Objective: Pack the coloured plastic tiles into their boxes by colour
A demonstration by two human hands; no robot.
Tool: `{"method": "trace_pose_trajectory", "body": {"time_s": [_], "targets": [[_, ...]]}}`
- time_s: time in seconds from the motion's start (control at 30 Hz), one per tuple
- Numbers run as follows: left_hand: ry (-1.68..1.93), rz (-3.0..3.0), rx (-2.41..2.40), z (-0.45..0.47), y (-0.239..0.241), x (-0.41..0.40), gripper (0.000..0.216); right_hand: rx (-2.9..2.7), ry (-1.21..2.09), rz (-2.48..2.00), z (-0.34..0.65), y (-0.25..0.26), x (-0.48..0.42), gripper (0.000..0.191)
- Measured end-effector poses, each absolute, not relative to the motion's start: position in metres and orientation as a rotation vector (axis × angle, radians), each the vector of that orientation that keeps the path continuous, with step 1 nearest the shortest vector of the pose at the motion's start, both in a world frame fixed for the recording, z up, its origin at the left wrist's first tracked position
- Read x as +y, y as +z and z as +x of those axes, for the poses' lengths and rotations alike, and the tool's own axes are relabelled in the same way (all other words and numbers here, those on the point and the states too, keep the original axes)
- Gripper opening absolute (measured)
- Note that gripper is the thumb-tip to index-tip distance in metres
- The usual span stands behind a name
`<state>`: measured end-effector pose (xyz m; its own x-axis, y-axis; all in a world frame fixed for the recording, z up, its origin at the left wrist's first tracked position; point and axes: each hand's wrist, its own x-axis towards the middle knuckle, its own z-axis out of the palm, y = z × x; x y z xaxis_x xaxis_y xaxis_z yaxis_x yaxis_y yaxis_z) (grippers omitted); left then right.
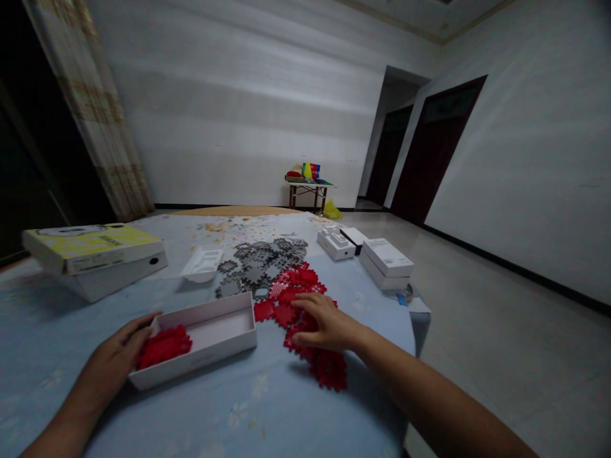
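A long white open box (212, 353) sits on the cloth in front of me. My left hand (112, 359) grips its left end, fingers along the far corner. Inside that end lie several red toothed foam-like pieces (165, 346); the other end shows its bare bottom. To the right, my right hand (324, 321) hovers over or touches a spread of red pieces (329, 369), thumb and fingers apart. Whether a fingertip rests on one is hard to tell. Behind the red pieces is a heap of grey toothed pieces (258, 270).
A yellow-lidded shoebox (95, 254) stands at the left. Near the grey heap is a white plastic tray (203, 262). White boxes (386, 264) line the table's right side, beside its edge. Farther back, a small table (310, 184) stands against the wall.
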<state>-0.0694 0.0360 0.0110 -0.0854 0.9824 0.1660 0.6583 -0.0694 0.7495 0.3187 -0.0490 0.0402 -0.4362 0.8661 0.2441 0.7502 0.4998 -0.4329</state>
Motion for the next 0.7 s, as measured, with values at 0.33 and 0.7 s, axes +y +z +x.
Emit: {"method": "trace_pose_trajectory", "body": {"time_s": [0.33,0.7], "targets": [[1.074,1.746,1.774,-0.071,0.006,0.038,0.056,-2.54,0.145,-1.466,0.312,0.013,-0.065,0.07],[1.018,1.698,1.765,-0.061,0.016,0.029,0.062,-2.305,-0.052,-1.505,0.323,0.004,0.004,0.069]]}}
